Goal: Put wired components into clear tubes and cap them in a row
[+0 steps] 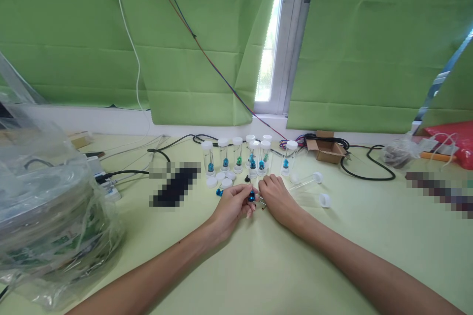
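Left hand (229,204) pinching small blue metallic part (252,197); right hand (276,197) curled just beside, its grip hidden, can't tell. Capped clear tubes (237,152) upright behind.

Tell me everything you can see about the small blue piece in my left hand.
The small blue piece is glossy and looks metallic, though its finer parts are too small to make out. The left hand pinches it at its fingertips, over the pale table, beside the right hand and nearer the camera than the white-capped clear tubes.
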A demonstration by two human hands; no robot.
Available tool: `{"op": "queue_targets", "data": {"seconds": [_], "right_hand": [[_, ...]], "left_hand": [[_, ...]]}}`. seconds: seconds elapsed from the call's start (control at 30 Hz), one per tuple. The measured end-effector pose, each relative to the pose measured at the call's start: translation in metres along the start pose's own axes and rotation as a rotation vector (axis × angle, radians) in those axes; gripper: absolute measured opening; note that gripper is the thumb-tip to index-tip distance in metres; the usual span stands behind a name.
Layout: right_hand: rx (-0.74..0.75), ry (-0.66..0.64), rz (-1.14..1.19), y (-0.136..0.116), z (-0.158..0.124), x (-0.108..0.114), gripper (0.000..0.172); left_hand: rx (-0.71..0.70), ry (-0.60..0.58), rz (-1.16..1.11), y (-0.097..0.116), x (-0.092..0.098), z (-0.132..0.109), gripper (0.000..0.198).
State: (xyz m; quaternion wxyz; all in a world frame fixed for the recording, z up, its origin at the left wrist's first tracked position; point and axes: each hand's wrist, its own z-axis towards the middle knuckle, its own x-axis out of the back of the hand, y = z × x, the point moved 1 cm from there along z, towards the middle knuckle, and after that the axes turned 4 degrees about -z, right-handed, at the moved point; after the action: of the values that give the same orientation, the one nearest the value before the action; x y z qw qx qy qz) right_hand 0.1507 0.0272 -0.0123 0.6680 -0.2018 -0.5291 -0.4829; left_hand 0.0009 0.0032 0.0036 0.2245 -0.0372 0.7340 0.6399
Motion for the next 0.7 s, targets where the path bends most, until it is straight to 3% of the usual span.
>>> {"op": "queue_targets", "data": {"seconds": [0.13,0.4,0.6,0.7], "right_hand": [[-0.058,0.086,0.136,0.0,-0.001,0.01,0.018],[-0.105,0.495,0.687,0.002,-0.01,0.03,0.015],[-0.213,0.563,1.007,-0.006,-0.015,0.029,0.002],[-0.23,0.589,1.129,-0.009,-0.017,0.029,0.014]], "left_hand": [[-0.006,-0.002,0.005,0.0,0.0,0.0,0.026],[-0.001,0.004,0.011,-0.001,0.0,-0.001,0.025],[0.008,0.008,0.007,-0.002,-0.001,-0.001,0.024],[0.001,-0.003,0.005,-0.003,-0.001,-0.001,0.023]]}}
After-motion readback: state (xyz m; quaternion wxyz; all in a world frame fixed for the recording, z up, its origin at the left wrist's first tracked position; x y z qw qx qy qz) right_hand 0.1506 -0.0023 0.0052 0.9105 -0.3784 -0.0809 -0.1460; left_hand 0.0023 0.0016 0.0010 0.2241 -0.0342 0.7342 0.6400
